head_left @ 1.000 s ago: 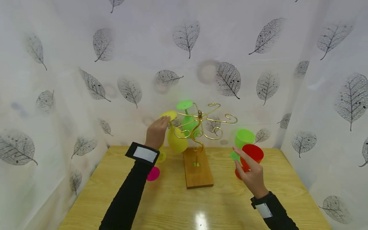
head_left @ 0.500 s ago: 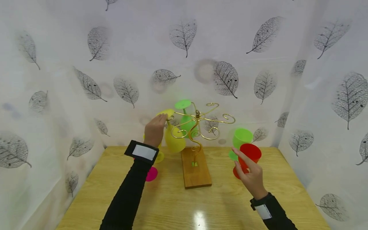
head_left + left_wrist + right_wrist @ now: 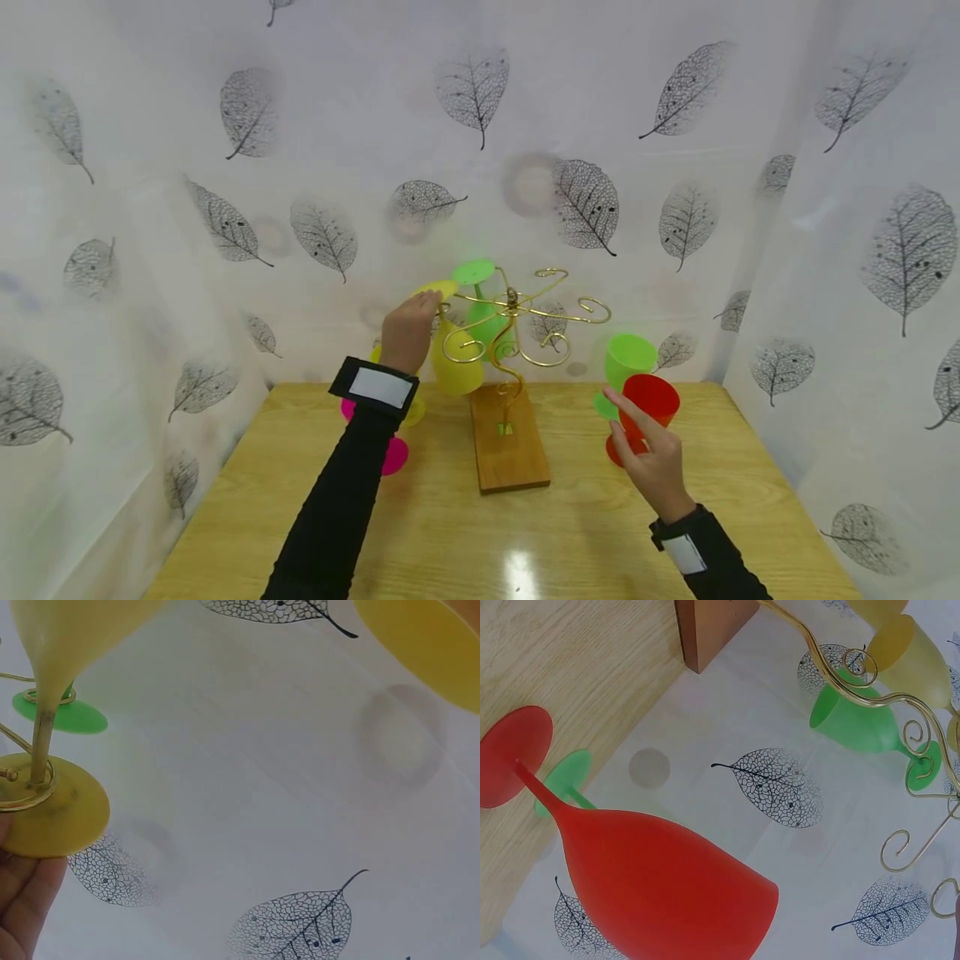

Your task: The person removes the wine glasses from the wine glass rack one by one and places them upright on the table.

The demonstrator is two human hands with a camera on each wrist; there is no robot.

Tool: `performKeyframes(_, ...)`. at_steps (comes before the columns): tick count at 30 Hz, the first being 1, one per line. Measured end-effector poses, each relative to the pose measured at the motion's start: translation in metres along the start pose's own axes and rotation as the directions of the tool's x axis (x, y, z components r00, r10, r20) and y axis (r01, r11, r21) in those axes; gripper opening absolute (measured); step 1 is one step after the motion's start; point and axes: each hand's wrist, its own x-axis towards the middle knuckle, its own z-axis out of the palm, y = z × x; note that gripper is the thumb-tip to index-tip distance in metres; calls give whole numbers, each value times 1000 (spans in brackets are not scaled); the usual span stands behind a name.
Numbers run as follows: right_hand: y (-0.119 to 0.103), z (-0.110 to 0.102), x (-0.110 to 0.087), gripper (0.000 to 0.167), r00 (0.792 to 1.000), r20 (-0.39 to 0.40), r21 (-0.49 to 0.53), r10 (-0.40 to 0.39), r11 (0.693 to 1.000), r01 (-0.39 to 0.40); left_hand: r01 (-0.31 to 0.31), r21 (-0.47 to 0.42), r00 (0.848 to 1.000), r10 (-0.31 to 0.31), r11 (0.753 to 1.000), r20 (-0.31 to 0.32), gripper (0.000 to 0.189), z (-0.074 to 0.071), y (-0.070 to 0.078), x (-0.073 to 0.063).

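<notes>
A yellow plastic wine glass (image 3: 456, 367) hangs upside down at the left of a gold wire rack (image 3: 512, 302). Its stem sits inside a wire loop, as the left wrist view shows. My left hand (image 3: 410, 329) holds the rim of its round foot (image 3: 67, 817); the thumb is mostly hidden. Behind it a green wine glass (image 3: 487, 317) also hangs foot up from the rack. My right hand (image 3: 656, 462) is beside a red wine glass (image 3: 651, 400) standing upright, thumb and forefinger spread apart, holding nothing.
The rack's wooden base (image 3: 513, 458) stands on the wooden table (image 3: 450, 542). Another green wine glass (image 3: 630, 357) stands behind the red one. A pink foot (image 3: 395, 457) and a yellow foot (image 3: 415, 410) show beside my left forearm. A leaf-patterned curtain (image 3: 360, 117) encloses the table.
My left hand has risen slightly at the hanging yellow wine glass's foot, and its wrist has shifted a little. My right hand stays in about the same place. The whole head view has drifted slightly.
</notes>
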Motion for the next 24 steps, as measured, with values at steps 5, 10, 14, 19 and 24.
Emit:
performKeyframes(5,0,0,-1,47,1000,-4,1,-7,1000,7,-38,-30,999,37,999,-33,23,4,0,1)
performKeyframes(10,2,1,-2,46,1000,-8,9,-20,1000,20,-114,-29,987,110,993,-121,22,0,1,-2)
performKeyframes(14,1,1,-2,47,1000,-13,0,-16,1000,16,-159,-40,973,150,986,-177,22,-2,1,-6)
performKeyframes(19,-3,1,0,48,1000,-19,-2,-8,1000,8,-184,-61,964,167,981,-208,23,-1,-1,-12)
performKeyframes(24,-4,2,0,48,1000,-25,-3,1,1000,-1,-212,-75,955,191,974,-228,24,-1,-1,-15)
